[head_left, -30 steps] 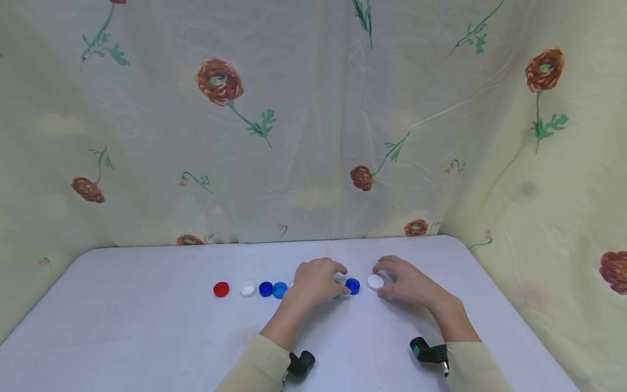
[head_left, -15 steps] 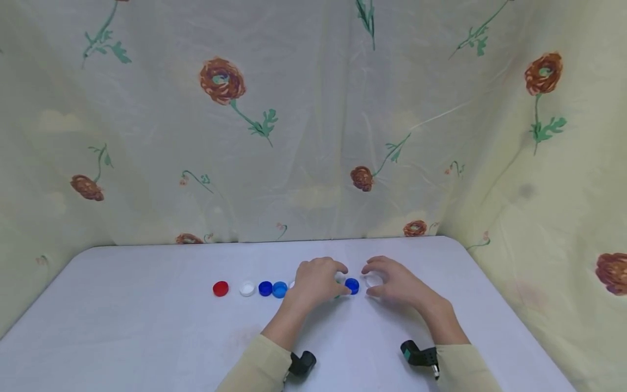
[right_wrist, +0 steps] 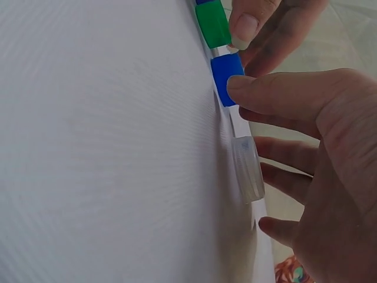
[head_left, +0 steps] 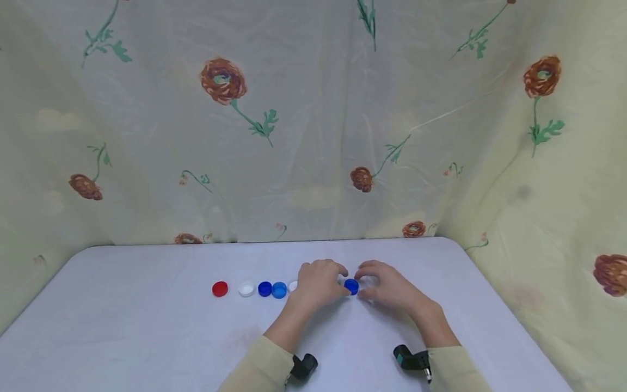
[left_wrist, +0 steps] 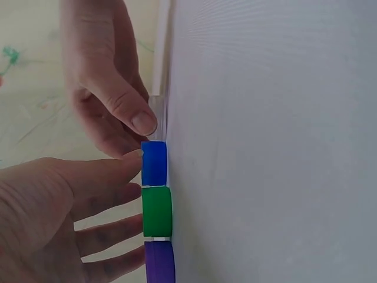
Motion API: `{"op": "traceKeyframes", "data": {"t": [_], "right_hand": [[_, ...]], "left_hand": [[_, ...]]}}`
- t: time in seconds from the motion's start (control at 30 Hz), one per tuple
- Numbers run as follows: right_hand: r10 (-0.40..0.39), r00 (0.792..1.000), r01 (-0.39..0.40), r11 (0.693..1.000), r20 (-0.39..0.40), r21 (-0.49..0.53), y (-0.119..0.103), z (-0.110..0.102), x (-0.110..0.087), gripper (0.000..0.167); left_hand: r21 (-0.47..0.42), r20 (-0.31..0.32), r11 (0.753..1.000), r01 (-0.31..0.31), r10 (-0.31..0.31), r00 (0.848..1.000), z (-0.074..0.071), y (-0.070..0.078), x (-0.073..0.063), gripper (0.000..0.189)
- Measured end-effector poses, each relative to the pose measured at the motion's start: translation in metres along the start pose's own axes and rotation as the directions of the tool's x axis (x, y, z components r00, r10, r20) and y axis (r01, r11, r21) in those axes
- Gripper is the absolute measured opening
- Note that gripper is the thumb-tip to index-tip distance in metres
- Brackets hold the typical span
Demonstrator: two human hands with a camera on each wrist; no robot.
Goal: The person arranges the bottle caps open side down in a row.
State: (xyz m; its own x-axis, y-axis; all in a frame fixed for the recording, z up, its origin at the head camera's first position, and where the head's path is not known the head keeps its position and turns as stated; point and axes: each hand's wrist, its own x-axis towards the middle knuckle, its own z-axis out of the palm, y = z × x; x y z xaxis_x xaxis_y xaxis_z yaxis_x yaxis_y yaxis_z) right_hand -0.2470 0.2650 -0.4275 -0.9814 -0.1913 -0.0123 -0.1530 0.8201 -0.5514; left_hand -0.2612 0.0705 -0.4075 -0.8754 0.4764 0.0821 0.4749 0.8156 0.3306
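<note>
A row of bottle caps lies on the white table. My left hand bends over part of it, thumb tip right at the edge of a blue bottle cap. From the other side my right hand comes up to that cap; its thumb overlaps the cap in the right wrist view. Both hands keep a gap between thumb and forefinger. A clear bottle cap stands beneath the right hand's other fingers. In the left wrist view, a green bottle cap and a purple bottle cap continue the line beside the left fingers.
Left of the hands lie a red cap, a white cap, a dark blue cap, a lighter blue cap and another white cap. A flowered curtain hangs behind the table's far edge.
My right hand has moved left, from around the clear, whitish cap to the right side of the blue cap. My left hand has stayed nearly still.
</note>
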Motion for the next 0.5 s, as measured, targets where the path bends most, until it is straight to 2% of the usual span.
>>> {"op": "traceKeyframes", "data": {"t": [0.27,0.5], "right_hand": [[-0.021,1.0,0.021,1.0,-0.008,0.016,0.0002,0.0046,0.0035,0.025],[-0.037,0.999,0.037,0.999,-0.003,0.006,0.002,0.0068,0.0067,0.023]], "left_hand": [[0.019,-0.017,1.0,0.009,-0.009,1.0,0.0049,0.0026,-0.0002,0.029],[0.065,-0.015,0.998,0.019,-0.018,1.0,0.0036,0.0057,-0.001,0.022]]}}
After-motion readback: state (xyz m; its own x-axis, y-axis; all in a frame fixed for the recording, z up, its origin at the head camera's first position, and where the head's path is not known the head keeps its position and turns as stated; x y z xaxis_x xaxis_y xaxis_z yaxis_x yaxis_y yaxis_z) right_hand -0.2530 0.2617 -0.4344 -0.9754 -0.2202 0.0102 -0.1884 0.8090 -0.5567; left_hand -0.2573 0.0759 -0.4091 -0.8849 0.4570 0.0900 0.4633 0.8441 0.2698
